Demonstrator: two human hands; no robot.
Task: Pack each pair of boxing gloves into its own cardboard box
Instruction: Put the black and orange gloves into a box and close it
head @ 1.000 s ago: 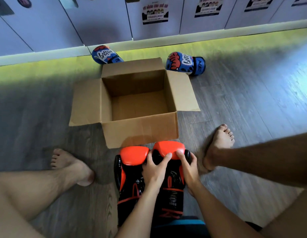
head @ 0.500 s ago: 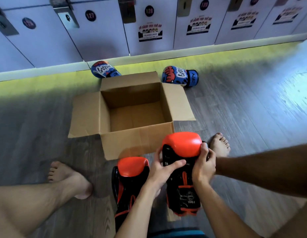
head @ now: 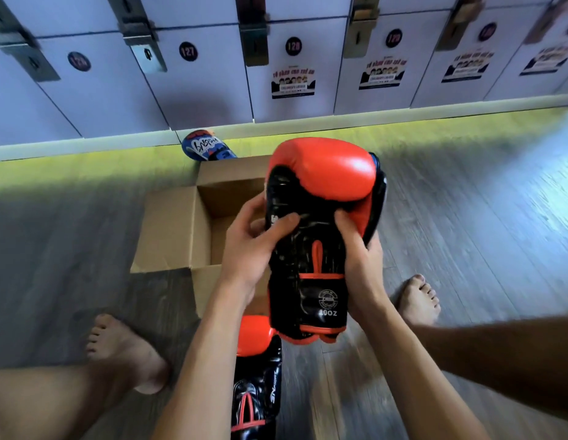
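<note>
Between the bare feet point(head: 124, 350), one red-and-black boxing glove point(head: 257, 376) lies on the wood-plank floor point(head: 466, 236). Just above it, the left hand point(head: 247, 246) and right hand point(head: 360, 258) clasp its partner, the raised glove point(head: 320, 217), from both sides. Their fingers curl round its black palm, probably to steer the bulky padding over the open cardboard box point(head: 178, 230) right behind. Beyond the box, a blue printed glove point(head: 206, 146) rests against the plinth point(head: 403, 106) under numbered grey lockers point(head: 213, 74).
</note>
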